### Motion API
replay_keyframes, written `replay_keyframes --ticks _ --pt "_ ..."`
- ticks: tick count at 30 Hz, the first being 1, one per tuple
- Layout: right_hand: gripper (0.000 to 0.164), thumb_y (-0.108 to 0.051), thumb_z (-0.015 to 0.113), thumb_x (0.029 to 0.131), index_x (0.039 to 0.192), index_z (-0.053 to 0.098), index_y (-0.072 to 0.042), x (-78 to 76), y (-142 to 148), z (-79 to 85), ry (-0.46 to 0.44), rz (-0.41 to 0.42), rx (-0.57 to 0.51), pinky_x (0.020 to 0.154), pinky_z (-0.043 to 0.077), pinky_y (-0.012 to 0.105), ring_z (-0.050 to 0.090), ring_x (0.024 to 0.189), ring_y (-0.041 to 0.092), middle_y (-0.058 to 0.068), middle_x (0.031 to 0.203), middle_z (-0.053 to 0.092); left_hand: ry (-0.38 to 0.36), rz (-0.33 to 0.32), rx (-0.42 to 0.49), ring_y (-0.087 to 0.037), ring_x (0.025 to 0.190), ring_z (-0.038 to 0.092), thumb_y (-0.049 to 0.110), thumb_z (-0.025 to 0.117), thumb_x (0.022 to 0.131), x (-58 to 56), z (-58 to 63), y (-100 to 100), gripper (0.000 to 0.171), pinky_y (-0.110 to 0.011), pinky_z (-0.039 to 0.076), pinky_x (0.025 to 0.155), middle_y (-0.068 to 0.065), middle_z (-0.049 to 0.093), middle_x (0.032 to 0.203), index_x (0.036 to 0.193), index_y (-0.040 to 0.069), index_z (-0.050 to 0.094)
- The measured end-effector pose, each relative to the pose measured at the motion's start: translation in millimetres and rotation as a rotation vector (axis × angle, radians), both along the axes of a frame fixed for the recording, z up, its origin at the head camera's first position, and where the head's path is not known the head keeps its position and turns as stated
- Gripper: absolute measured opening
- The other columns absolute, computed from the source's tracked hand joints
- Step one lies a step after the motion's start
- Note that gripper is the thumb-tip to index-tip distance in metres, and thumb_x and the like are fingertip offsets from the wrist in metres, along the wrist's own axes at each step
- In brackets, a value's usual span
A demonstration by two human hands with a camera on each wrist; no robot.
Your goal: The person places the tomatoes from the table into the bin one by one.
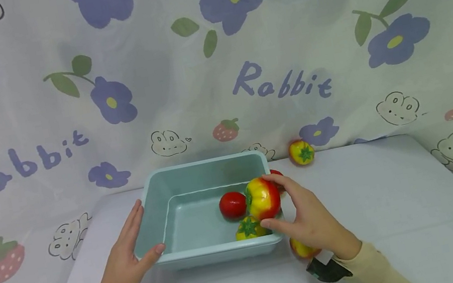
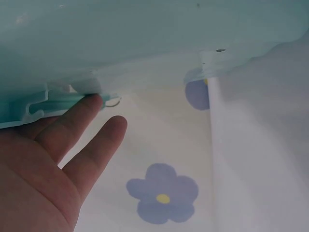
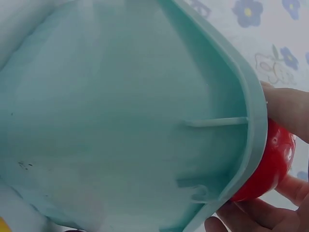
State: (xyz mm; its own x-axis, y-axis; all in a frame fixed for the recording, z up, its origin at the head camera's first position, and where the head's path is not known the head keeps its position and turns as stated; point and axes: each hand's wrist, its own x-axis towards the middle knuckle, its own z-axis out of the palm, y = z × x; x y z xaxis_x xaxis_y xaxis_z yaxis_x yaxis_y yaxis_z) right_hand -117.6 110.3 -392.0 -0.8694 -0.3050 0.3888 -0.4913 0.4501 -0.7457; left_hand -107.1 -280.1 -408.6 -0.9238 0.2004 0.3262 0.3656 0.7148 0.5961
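A pale green plastic bin [image 1: 218, 250] stands on the white-covered table. Between the thumb and fingers of my right hand [image 1: 314, 214] is a red-and-yellow toy bell pepper [image 1: 265, 198], gripped just above the bin's right wall. Its red side [image 3: 270, 169] shows beyond the rim in the right wrist view. Inside the bin at the right lie a red toy tomato [image 1: 232, 205] and another yellow pepper with a green star-shaped top [image 1: 248, 228]. My left hand [image 1: 123, 268] rests against the bin's left side, fingers extended [image 2: 72, 130] and thumb over the front corner.
A yellow-and-red pepper [image 1: 302, 152] sits at the table's back edge. Another one [image 1: 303, 248] lies near the bin's front right corner, partly under my right hand. A red piece [image 1: 276, 172] peeks out behind my right fingers. A printed cloth [image 1: 181, 89] hangs behind the table.
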Motion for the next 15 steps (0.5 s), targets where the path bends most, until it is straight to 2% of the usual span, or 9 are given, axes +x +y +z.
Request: replay_keyframes --ticks 7,15 --pt "0.080 -0.035 0.085 0.081 0.148 0.042 -0.026 1.0 -2.0 -1.6 0.011 0.006 0.008 0.098 0.053 0.049 0.052 0.124 0.009 -0.010 0.142 0.051 0.001 0.000 0.001 -0.038 0.151 0.019 0.027 0.075 0.088 0.1 0.0 0.6 0.093 -0.077 0.027 0.104 -0.008 0.016 0.168 0.161 0.012 0.020" --pt "0.082 -0.034 0.084 0.082 0.151 0.040 -0.027 1.0 -5.2 -3.7 0.061 0.056 0.066 0.103 0.049 0.045 0.047 0.134 0.013 -0.008 0.149 0.047 0.002 0.000 0.000 -0.038 0.151 0.018 0.027 0.075 0.089 0.3 0.1 0.5 0.092 -0.077 0.027 0.104 -0.002 0.014 0.168 0.162 0.012 0.020"
